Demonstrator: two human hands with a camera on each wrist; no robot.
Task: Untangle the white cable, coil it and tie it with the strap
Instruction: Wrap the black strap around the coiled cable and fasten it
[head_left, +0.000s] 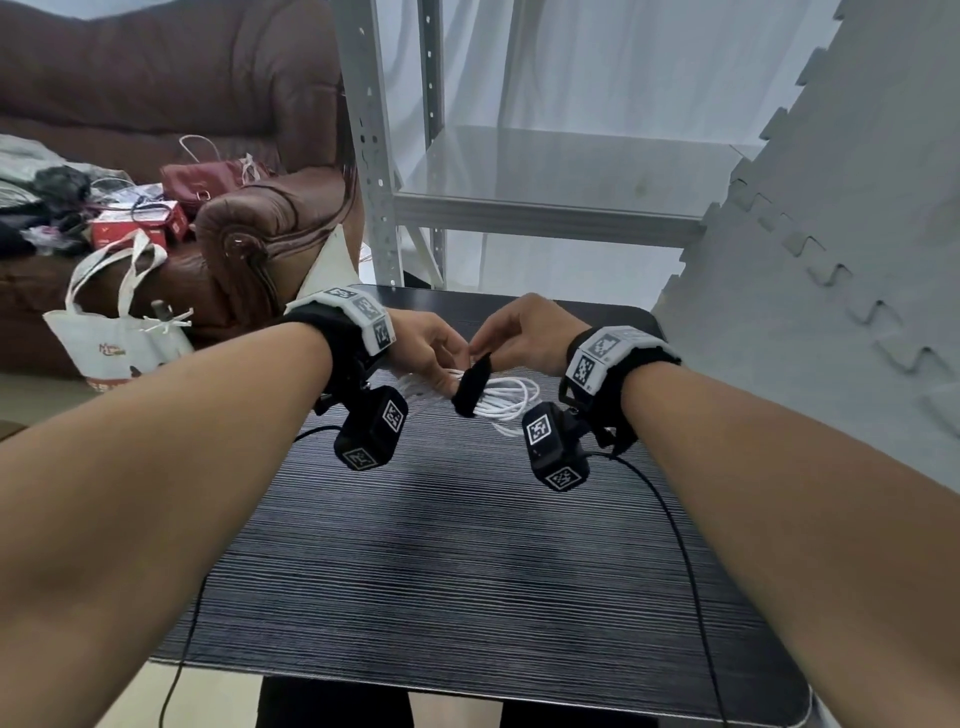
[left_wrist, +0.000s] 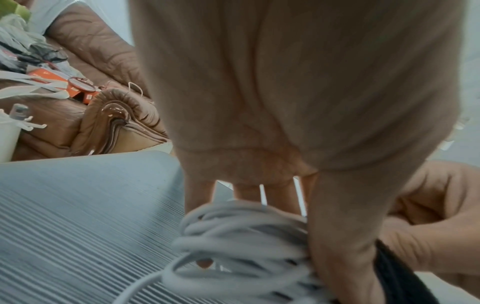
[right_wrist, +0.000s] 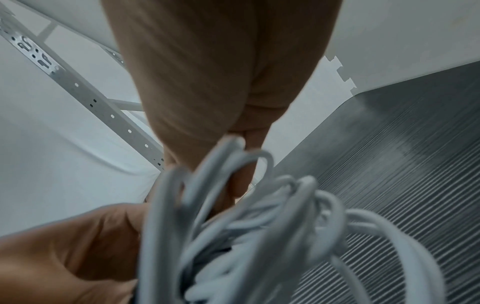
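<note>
The white cable (head_left: 511, 397) is gathered into a bundle of loops, held just above the far part of the black striped table (head_left: 467, 545). A black strap (head_left: 471, 385) wraps across the bundle's middle. My left hand (head_left: 449, 364) grips the bundle on the strap's left side. In the left wrist view its thumb (left_wrist: 340, 230) presses the cable (left_wrist: 233, 232) beside the strap (left_wrist: 397, 273). My right hand (head_left: 488, 344) pinches the strap's upper end with curled fingers. In the right wrist view, cable loops (right_wrist: 272, 226) fill the foreground and hide most of the strap.
A brown sofa (head_left: 249, 228) with bags and a white tote (head_left: 119, 322) stands at the left. A metal shelf (head_left: 519, 208) is behind the table, grey foam mats (head_left: 831, 260) to the right. Black camera wires (head_left: 675, 519) trail across the table.
</note>
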